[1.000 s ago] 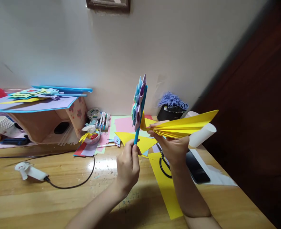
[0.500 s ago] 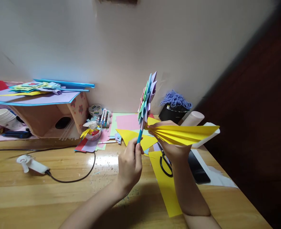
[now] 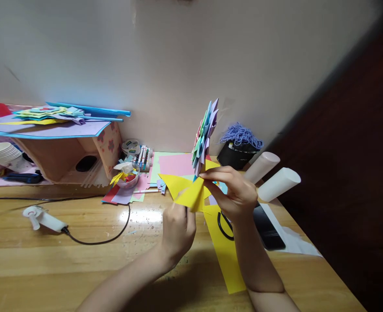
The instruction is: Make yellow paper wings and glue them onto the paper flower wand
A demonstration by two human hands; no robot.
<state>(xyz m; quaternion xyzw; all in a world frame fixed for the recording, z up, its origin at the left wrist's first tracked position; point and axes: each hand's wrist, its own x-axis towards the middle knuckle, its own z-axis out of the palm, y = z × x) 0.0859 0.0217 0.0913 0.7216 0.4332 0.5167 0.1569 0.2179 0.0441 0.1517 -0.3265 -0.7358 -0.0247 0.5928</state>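
A layered paper flower (image 3: 206,134) in pink, green, blue and purple stands upright, seen nearly edge-on. Its blue stem runs down into my left hand (image 3: 178,229), which is closed around it; the lower stem is mostly hidden. My right hand (image 3: 232,190) pinches one end of a pleated yellow paper leaf (image 3: 194,196) just beneath the flower. The leaf hangs in front of the stem, its wide end pointing down and left over the left fingers. Beneath the right wrist lie scissors (image 3: 223,227) with black handles, partly covered, on a yellow paper strip (image 3: 227,260).
Behind the hands lie coloured paper sheets (image 3: 175,164) and a tub of paper scraps (image 3: 128,177). White rolls (image 3: 279,184) and a phone (image 3: 269,229) are at right. A white glue gun (image 3: 44,220) with its cord lies left, before a pink box (image 3: 108,147).
My right hand has turned the yellow leaf from pointing right to pointing down and left across the stem. My left hand stays on the stem, with the flower shifted slightly right.
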